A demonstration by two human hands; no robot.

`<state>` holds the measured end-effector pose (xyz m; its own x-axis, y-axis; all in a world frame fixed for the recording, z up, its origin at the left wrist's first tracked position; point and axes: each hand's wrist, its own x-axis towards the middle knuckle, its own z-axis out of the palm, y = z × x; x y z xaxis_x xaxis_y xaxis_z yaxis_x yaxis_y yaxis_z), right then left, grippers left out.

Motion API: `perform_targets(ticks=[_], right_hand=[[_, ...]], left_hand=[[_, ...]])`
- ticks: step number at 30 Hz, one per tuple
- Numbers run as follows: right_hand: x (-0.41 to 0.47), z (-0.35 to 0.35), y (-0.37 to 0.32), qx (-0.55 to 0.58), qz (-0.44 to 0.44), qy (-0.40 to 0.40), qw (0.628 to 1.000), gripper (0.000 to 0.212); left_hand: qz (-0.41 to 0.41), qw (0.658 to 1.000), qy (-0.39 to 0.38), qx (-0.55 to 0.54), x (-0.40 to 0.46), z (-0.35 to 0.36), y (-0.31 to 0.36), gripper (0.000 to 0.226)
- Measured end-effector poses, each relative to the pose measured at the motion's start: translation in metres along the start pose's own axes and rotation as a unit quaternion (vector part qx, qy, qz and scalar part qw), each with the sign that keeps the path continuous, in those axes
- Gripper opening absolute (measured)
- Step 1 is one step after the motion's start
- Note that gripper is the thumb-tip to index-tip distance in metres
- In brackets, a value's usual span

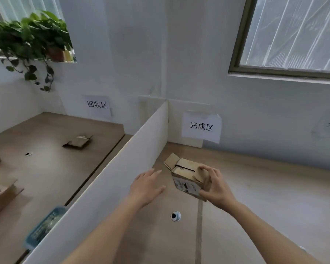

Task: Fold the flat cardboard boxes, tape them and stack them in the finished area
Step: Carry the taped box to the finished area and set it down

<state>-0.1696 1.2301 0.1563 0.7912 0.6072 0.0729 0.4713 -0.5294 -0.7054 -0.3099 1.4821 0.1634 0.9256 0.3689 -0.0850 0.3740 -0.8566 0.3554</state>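
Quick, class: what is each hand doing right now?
Left hand: open, fingers straight, holding nothing, just left of the box.
Right hand: grips the small cardboard box, whose top flaps stand open.

left hand (145,185): fingers straight, holding nothing | right hand (214,184): fingers curled, gripping

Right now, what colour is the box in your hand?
Brown cardboard, with dark print on its side; the box shows best in the head view.
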Motion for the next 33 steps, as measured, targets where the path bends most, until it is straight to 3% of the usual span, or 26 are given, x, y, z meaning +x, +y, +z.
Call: perform_targets(ticks=[8,18,26,33], right_hand=[[0.069,0.084,0.058,0.03,0.061,-0.04,0.997,0.082],[0.17,0.174,0.153,0.055,0.071,-0.129,0.988,0.082],[0.239,0.202,0.179,-0.028,0.053,-0.126,0.99,0.084],[0.232,0.188,0.165,-0.096,0.076,-0.141,0.982,0.086]], left_hand=[[0.014,0.997,-0.075,-0.018,0.094,0.076,-0.045,0.069],[0.074,0.994,-0.076,0.03,0.187,0.175,-0.087,0.071],[0.103,0.987,-0.058,0.109,0.241,0.206,-0.105,0.075],[0.082,0.984,-0.062,0.143,0.242,0.197,-0.078,0.075]])
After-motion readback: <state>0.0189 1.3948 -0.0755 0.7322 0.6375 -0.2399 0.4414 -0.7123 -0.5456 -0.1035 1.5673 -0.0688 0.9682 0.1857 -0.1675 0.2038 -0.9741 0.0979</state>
